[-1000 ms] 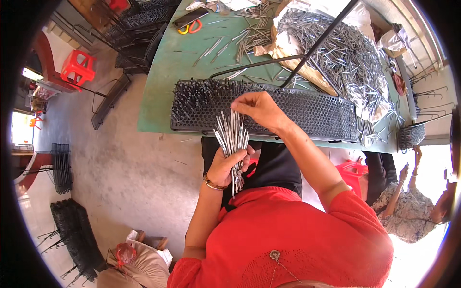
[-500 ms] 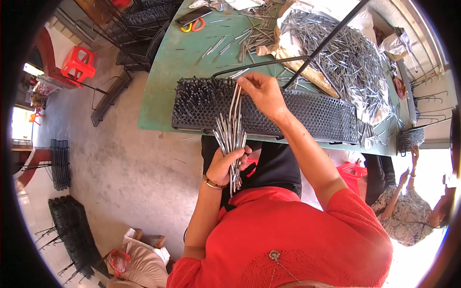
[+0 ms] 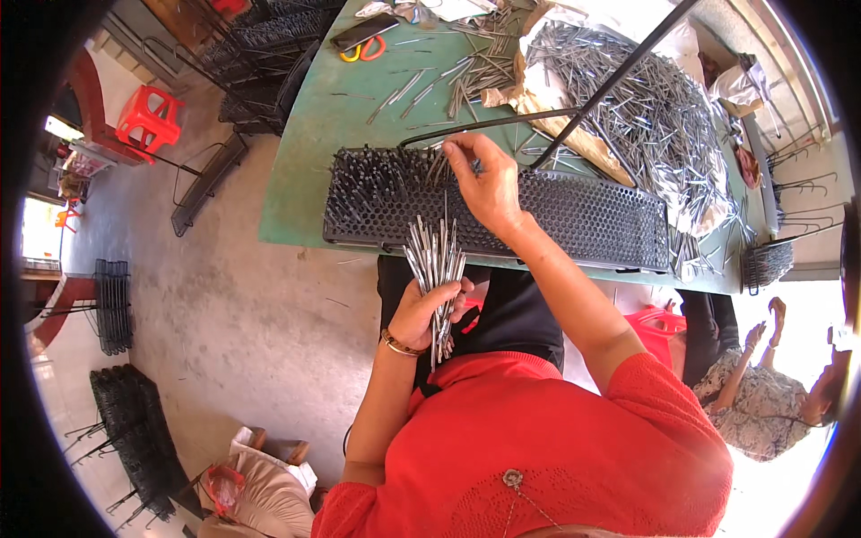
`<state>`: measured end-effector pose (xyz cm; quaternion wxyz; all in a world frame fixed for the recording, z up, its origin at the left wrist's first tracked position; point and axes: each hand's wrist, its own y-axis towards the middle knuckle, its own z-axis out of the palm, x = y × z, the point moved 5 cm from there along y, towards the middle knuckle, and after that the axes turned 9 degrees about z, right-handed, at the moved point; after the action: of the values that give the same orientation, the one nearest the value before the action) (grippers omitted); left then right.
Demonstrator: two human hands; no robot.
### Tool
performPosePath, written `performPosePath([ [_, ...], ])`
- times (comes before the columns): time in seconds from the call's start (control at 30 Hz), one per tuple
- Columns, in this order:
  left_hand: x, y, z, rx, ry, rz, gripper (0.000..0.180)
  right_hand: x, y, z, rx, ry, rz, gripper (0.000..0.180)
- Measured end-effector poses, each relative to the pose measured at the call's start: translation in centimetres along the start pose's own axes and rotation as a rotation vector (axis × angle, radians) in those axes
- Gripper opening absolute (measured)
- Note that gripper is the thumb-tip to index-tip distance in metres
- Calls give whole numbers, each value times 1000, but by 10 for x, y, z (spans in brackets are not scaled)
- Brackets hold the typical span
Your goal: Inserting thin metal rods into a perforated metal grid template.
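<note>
My left hand [image 3: 429, 314] is closed around a bundle of thin silvery metal rods [image 3: 434, 255], their upper ends fanned out below the rack's front edge. Across the table edge lies a long black perforated rack [image 3: 583, 211] with a bent wire handle [image 3: 489, 124]. Dark rods [image 3: 368, 184] stand in the holes at its left end, while the holes on the right show bare. Above the rack, beside those standing rods, my right hand [image 3: 486, 179] pinches thin metal rods between thumb and fingertips. The fingers partly hide their ends.
A large heap of metal rods [image 3: 628, 108] lies on paper on the green table [image 3: 305, 170]. Scissors [image 3: 362, 49] and a phone [image 3: 363, 31] rest at the far left. Black racks [image 3: 134, 439] stand on the floor near a red stool [image 3: 150, 121]. Another person [image 3: 758, 394] sits at the right.
My right hand has drawn rods away from the bundle and lowered them towards the rack's holes. My left hand keeps the bundle at nearly the same place.
</note>
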<state>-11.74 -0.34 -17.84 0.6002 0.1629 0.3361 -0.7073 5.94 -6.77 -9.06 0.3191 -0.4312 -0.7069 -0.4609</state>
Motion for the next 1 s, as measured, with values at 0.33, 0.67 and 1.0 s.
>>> performPosePath([
  [0.33,-1,0,2,7,-23,2,23,25,-11,7,14,-215,-422,11],
  [0.67,-2,0,4,-39,-60,25,20,21,-12,1,-54,-330,-342,9],
  [1.0,1,0,1,-13,-28,2,26,25,-15,6,-18,-374,-381,10],
])
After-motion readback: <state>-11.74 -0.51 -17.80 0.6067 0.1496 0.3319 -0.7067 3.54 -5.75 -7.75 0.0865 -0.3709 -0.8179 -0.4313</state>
